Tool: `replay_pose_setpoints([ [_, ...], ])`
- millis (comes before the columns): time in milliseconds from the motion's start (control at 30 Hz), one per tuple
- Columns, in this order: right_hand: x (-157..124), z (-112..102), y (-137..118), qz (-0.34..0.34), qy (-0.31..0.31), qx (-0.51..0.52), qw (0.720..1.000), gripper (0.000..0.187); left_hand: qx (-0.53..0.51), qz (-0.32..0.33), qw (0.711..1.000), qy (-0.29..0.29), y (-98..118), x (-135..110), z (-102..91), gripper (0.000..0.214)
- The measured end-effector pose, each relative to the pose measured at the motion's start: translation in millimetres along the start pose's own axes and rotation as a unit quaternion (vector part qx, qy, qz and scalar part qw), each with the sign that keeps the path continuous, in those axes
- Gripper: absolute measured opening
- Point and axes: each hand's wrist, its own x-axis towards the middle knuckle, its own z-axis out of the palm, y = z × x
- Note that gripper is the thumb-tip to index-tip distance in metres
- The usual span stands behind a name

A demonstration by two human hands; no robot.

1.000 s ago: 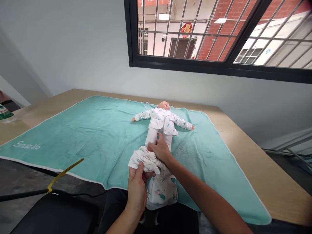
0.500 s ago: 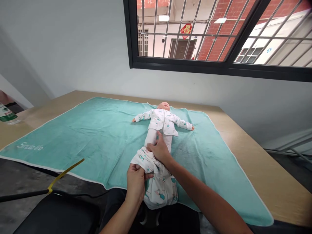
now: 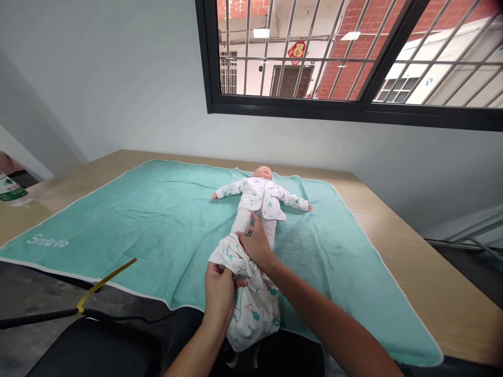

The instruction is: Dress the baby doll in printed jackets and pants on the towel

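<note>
A baby doll [image 3: 262,196] in a white printed top lies on its back on a teal blanket [image 3: 157,225], arms spread, head toward the window. White printed trousers [image 3: 251,303] are bunched around its lower legs and hang over the table's near edge. My left hand [image 3: 219,294] pinches the bunched waistband on the left side. My right hand [image 3: 257,245] grips the waistband on top, over the doll's white-clad legs.
The blanket covers a wooden table [image 3: 416,262] set against a grey wall under a barred window [image 3: 346,52]. A plastic bottle [image 3: 10,189] stands at the far left. A yellow-tipped black cable [image 3: 90,293] runs along the near left edge.
The trousers' loose lower part has slid a little down over the table edge, and my left hand has shifted its pinch on the waistband. My right hand stays on the doll's legs.
</note>
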Motion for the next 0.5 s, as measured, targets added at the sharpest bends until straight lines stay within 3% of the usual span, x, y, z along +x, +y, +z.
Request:
replay_pose_setpoints([
  [133, -2, 2, -1, -0.003, 0.001, -0.001, 1.0, 0.09, -0.014, -0.026, 0.999, 0.031, -19, 1, -3.8, 0.043],
  [333, -6, 3, -5, -0.023, -0.007, -0.065, 0.998, 0.086, -0.011, -0.031, 0.999, 0.014, -11, 9, 5.1, 0.04],
  [500, -3, 4, -3, -0.019, -0.007, -0.018, 1.0, 0.087, -0.027, -0.03, 0.999, 0.021, -20, 1, 9.0, 0.041],
])
